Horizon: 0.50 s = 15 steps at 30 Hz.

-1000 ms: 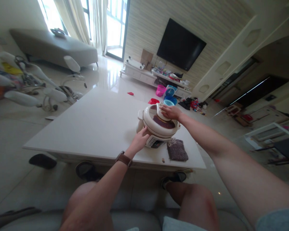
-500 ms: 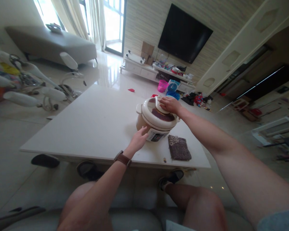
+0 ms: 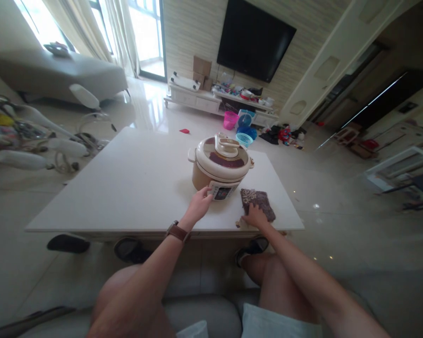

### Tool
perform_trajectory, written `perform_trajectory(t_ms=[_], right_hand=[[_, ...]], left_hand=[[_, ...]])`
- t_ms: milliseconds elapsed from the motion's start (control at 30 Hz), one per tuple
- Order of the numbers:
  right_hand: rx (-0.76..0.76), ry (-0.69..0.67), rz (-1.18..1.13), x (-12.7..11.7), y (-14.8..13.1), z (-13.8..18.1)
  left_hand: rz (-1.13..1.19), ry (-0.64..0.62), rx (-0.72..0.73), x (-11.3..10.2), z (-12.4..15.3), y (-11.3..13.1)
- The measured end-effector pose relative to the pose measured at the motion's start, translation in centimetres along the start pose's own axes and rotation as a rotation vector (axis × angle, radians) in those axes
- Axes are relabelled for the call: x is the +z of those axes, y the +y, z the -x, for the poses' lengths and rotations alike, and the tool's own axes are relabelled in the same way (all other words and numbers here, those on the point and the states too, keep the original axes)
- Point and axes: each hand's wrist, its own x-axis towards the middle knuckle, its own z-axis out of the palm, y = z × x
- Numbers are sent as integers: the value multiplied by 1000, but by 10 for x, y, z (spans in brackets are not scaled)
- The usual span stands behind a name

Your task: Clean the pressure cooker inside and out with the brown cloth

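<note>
Right hand (image 3: 256, 216) lies with its fingers spread on a dark cloth (image 3: 265, 205), and it seems to press lightly or to feel this cloth, not to grip it. Left hand (image 3: 198, 203) is loosely extended at the near side of the cooker (image 3: 201, 178) and pinches nothing that I can see; whether its fingertips touch the control panel (image 3: 223, 192), I cannot tell. Largest is the white counter (image 3: 134, 183), which carries the cooker toward its right end, probably so that both hands reach it easily from the seat. Cooker itself stands upright, with the panel turned to the person, I suppose for easy reading. Its glass lid (image 3: 216, 157) sits on top, handle upward, so it covers the inside. Cloth is folded flat, just to the right and nearer than the cooker, maybe kept close for handling or wiping. Smallest is a brown piece (image 3: 237, 224), nearer than the cooker, just beside the cloth.
</note>
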Motion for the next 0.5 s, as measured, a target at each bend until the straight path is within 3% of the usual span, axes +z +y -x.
perform_trajectory(t_ms=[100,300,367,500], right_hand=[[33,-30,1,5,-11,-3],[84,-151,-147,-20,-12,-22],[60,-196,-249,-22,-20,-15],[-79,-264,-481,-17,-57,15]], left_hand=[[-25,-12,23,1,1,-4],[-69,-78,22,2,0,7],[-20,-99,-89,5,3,9],[131,-163,-458,14,19,0]])
